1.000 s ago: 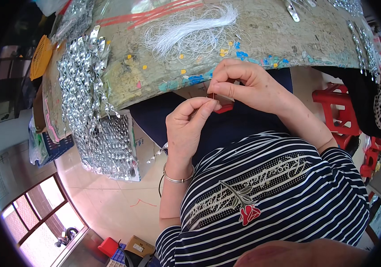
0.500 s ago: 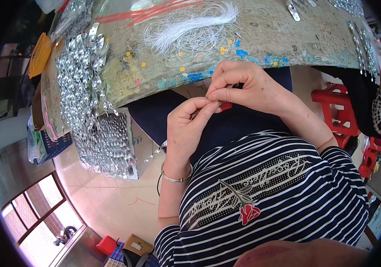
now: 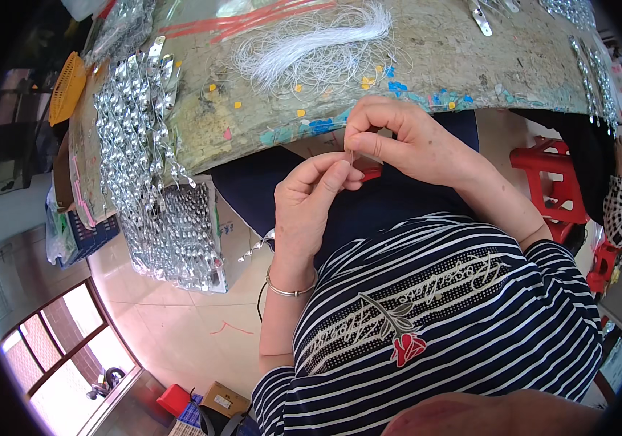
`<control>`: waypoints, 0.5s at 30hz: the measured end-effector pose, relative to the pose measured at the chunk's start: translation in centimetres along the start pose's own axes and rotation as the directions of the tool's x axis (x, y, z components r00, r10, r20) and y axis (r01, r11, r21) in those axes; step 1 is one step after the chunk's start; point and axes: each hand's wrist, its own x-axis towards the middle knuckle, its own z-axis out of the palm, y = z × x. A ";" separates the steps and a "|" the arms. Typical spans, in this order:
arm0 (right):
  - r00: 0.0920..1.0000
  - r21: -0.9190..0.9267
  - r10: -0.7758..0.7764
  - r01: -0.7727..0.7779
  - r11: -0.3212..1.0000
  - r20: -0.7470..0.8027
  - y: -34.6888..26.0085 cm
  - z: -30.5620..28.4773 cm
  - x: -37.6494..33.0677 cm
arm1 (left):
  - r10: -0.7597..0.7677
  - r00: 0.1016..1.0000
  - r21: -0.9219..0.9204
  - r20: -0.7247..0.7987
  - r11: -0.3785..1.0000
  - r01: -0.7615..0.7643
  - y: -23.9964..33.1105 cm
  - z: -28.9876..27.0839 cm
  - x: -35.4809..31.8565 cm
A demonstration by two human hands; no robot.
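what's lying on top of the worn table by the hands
On the table lie a bundle of white threads, red strips and a heap of shiny silver pieces spilling over its edge. The heap hides whatever lies beneath it.

Daylight fills my view, bright and even, with soft shadows under the near edge of my worktop (image 3: pixel 470 58). The silver foil pieces (image 3: pixel 144 160) at its left edge throw small sparkles of glare. The windows (image 3: pixel 57 349) at lower left are washed out. The fisheye bends the worktop's edges, and a black rim closes the corners. My hands look sharp.
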 end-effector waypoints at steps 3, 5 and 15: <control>1.000 -0.033 0.008 -0.008 0.999 -0.006 -0.3 0.1 0.0 | 0.026 0.999 -0.033 -0.020 0.999 -0.027 0.0 0.2 0.1; 1.000 -0.036 0.028 -0.028 0.999 -0.002 -0.4 0.2 0.0 | 0.066 0.997 0.053 -0.044 0.997 -0.063 -0.3 0.0 0.2; 0.998 -0.021 -0.059 0.059 0.998 -0.017 0.1 -0.2 -0.1 | 0.132 0.984 0.063 -0.120 0.990 -0.125 0.4 0.5 -0.1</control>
